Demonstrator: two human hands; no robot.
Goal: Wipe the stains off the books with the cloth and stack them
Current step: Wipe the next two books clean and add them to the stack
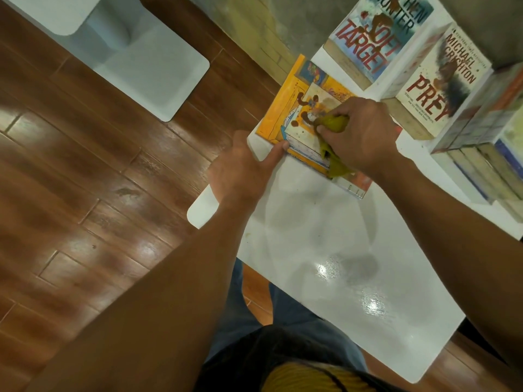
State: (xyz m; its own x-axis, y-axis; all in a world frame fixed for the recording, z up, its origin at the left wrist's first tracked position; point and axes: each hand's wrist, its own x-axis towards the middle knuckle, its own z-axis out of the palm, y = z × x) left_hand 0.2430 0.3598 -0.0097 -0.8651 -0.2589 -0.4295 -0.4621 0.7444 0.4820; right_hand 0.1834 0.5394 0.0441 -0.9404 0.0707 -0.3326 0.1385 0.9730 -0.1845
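On the white counter (334, 239), near its far-left edge, lies the yellow picture book (294, 108), flat, cover up, one corner overhanging the counter edge slightly. Landmark for all positions: this book.

Stains: brown smears and spots visible on the cover, mostly at its middle, left of the right hand.

Right hand (365, 134): over the right half of the book, fingers curled round a bunched olive-green cloth (334, 125), pressing it onto the cover. A tail of the cloth hangs out below the hand, trailing across the near corner of the book.

Left hand (243, 168): at the near-left edge of the book, sitting on the counter edge. Thumb extended, its tip touching the book's near edge. Other fingers are hidden below the counter edge; cannot tell their pose.

Beyond the book, on the counter: paperback "Soft Target" (376, 38), cover up, with a brown stain across the title. Right of it, paperback "Prey" (435, 89), also cover up, dark smear on the cover; it lies just right of the right hand, apart from the yellow book.

Further right of "Prey": a stack of books (486, 154), page edges toward the camera.

Left of the book, off the counter: brown wood-plank floor (85, 179) and a second white table (135, 52).
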